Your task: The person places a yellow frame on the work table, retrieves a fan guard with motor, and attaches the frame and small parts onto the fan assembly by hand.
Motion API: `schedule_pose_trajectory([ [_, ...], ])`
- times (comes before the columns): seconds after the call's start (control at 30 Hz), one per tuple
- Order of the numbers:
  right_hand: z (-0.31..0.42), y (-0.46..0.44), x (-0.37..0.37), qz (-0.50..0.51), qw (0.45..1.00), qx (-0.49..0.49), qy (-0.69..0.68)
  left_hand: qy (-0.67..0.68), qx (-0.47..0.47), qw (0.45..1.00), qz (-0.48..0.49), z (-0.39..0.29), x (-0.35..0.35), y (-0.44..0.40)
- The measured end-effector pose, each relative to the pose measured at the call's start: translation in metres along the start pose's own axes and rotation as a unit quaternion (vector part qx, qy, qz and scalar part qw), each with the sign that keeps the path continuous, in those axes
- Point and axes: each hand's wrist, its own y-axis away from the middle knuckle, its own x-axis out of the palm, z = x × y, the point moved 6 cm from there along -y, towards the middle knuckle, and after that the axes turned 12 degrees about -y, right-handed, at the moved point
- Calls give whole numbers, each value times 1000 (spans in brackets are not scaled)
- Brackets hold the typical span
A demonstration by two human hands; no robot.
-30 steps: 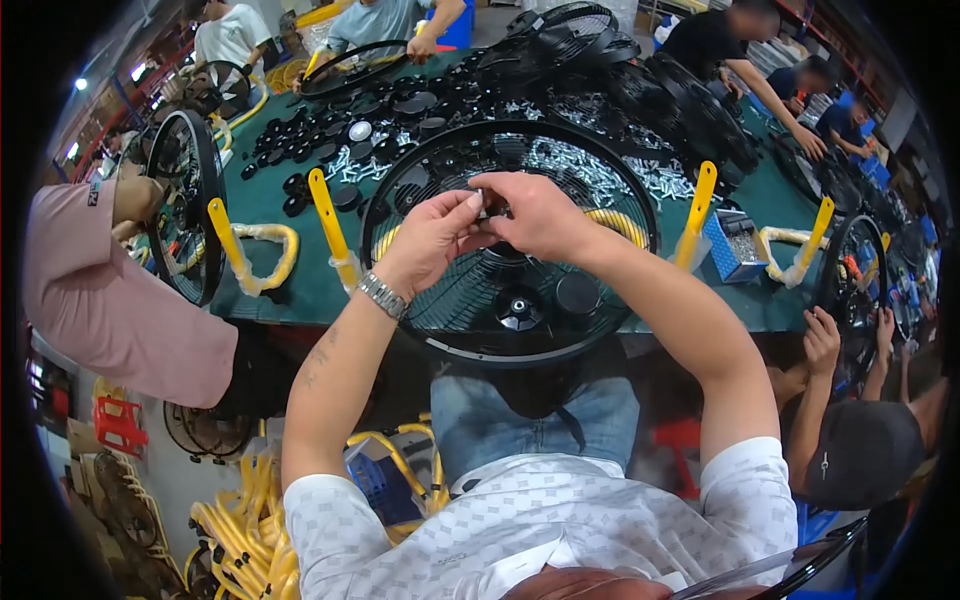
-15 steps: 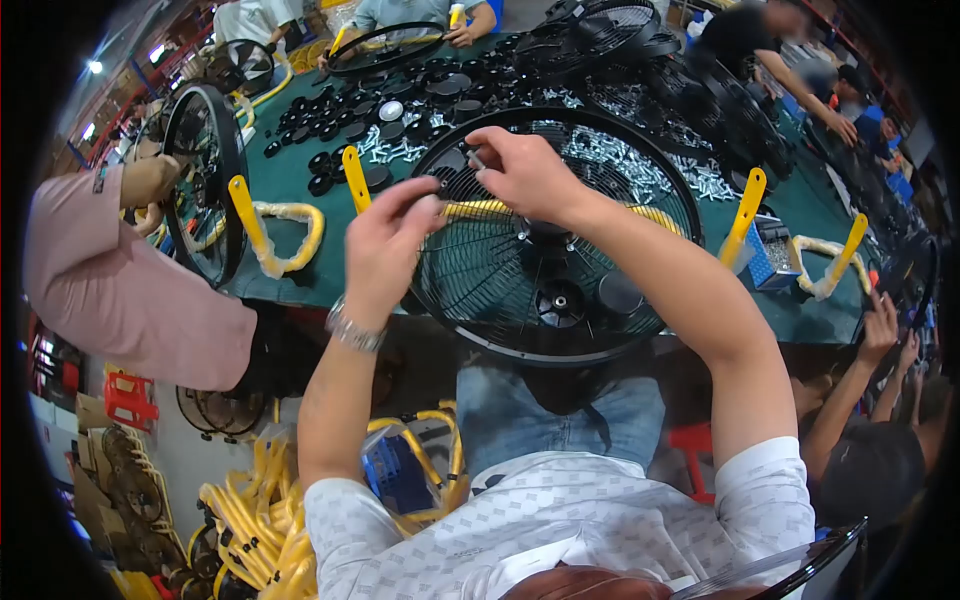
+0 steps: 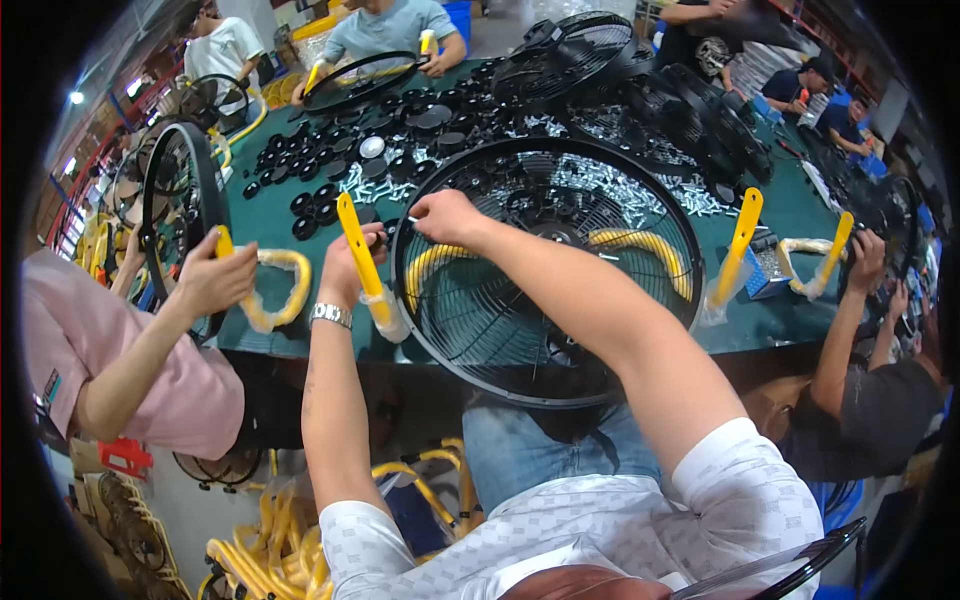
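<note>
My left hand point(image 3: 345, 268) is closed around the upright yellow flat bar point(image 3: 357, 238) beside the fan guard, with the bar in front of part of the palm and fingers. Left of the guard's middle, my right hand point(image 3: 447, 217) pinches a small silver bolt point(image 3: 413, 220) just right of my left fingertips. Below it lies the round black fan guard point(image 3: 480, 372), overhanging the table's front edge. Curved yellow tubing point(image 3: 655, 250) shows through its wires. Another upright yellow bar point(image 3: 745, 228) stands to its right.
Black round parts point(image 3: 310, 160) and silver bolts point(image 3: 690, 197) are scattered over the green table point(image 3: 255, 340). A blue box point(image 3: 768, 272) sits at right. Fan guards point(image 3: 570, 60) are piled behind. A co-worker's hand point(image 3: 215, 278) holds a yellow bar at left; other people surround the table.
My hands have parted from above the guard. My left hand has gone to the left yellow bar and closed on it; my right hand has moved left with the bolt. The left co-worker's hand now grips a bar.
</note>
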Motion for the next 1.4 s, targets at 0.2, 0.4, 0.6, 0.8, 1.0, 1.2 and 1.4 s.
schedule_pose_trajectory([
  [0.2, -7, -3, 15, 4, 999, -48, -25, -98, 18, 995, 17, 34, 14, -44],
  [0.4, 8, 7, 27, 86, 992, -35, -83, -105, -8, 992, 64, 14, -1, -3],
  [0.6, 10, 9, 29, -10, 994, -74, -75, -33, -14, 999, 35, 18, 5, 12],
  [0.8, 9, 12, 29, -18, 987, -22, -159, -212, 131, 968, -41, 25, -7, -2],
  [1.0, 0, 12, 37, -12, 964, 17, -264, -107, 79, 990, -45, 20, 11, 20],
  [1.2, 16, 20, 29, -29, 985, -56, -160, -207, 128, 967, -78, 27, -5, 11],
  [1.4, 38, 25, 16, -10, 972, -216, 93, -333, 184, 921, -86, 28, -14, 6],
])
